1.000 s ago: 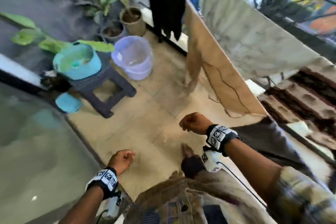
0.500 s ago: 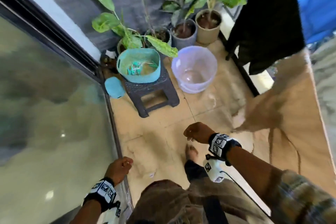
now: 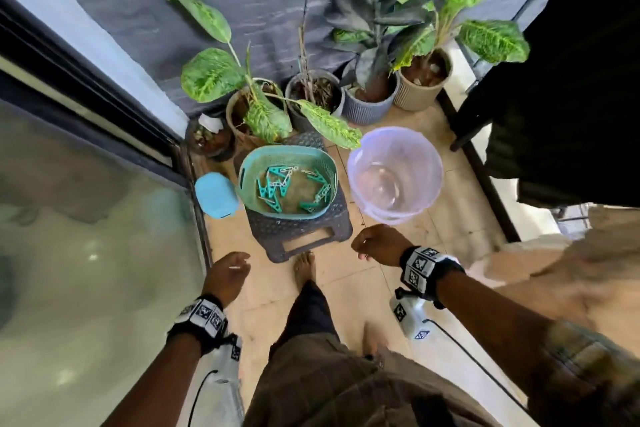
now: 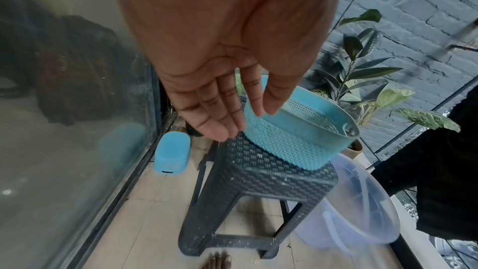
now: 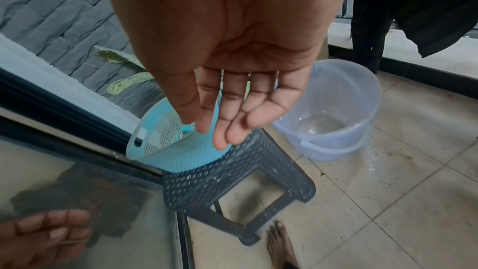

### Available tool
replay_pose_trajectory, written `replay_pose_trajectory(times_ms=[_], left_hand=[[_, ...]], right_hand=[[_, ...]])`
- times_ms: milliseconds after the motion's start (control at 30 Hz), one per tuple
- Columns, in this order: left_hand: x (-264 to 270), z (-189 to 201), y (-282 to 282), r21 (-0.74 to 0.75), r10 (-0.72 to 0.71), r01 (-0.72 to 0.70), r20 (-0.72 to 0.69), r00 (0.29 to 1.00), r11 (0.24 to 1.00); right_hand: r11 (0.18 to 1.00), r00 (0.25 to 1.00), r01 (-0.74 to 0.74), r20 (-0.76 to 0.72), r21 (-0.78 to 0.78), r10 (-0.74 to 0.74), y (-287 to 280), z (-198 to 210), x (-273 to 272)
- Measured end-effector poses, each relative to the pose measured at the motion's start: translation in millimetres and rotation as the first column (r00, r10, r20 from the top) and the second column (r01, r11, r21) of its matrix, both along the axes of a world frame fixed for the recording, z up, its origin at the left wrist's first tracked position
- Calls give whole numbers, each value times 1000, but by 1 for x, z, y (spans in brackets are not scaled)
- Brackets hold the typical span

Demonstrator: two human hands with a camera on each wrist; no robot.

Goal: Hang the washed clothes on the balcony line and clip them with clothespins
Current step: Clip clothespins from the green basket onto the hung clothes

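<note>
Item: you are standing with your left hand (image 3: 227, 276) and right hand (image 3: 377, 244) hanging loose and empty, because the clothespins (image 3: 277, 189) are lying in the basket (image 3: 249, 163) on the stool (image 3: 311, 229) ahead.

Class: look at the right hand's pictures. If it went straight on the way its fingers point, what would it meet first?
Probably the rim of the teal basket of clothespins on the stool; the right hand points down at it, empty. Depth is unclear.
</note>
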State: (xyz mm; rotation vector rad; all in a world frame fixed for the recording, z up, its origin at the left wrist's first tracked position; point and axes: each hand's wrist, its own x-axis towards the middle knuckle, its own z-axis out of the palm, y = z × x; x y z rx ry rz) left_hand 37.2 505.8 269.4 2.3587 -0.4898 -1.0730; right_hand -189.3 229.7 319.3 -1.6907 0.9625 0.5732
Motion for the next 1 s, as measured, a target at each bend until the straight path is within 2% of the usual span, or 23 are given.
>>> replay_pose_trajectory(times_ms=[100,200,267,367,567,767,1000], left_hand=[[54,-14,-35,13,73,-73,-24,997,997],[98,-27,-73,28,176,-175,-90,980,984],[119,-39,-93,56,200,-194,-149,968,979],[136,-50,-118,81,165,-153,-166,972,985],[140,-53,-150,231,-13,22,-42,999,973],[125,-13,-169,192,-65,65,-7,998,979],[86,75,-213,-39,-96,93,-66,993,995]], right_hand=[[1000,1000,26,-17,-17,-26,-12,-5,44],[999,1000,0,-30,-38,-1,-18,-6,79],[998,999,-39,-36,-58,37,-20,-10,99],[992,996,-82,-45,-93,78,-20,-17,122],[986,992,-117,-66,-120,110,-24,-27,136],[985,996,-89,-25,-149,86,-39,-10,116],[952,988,18,152,-304,30,-81,54,80]])
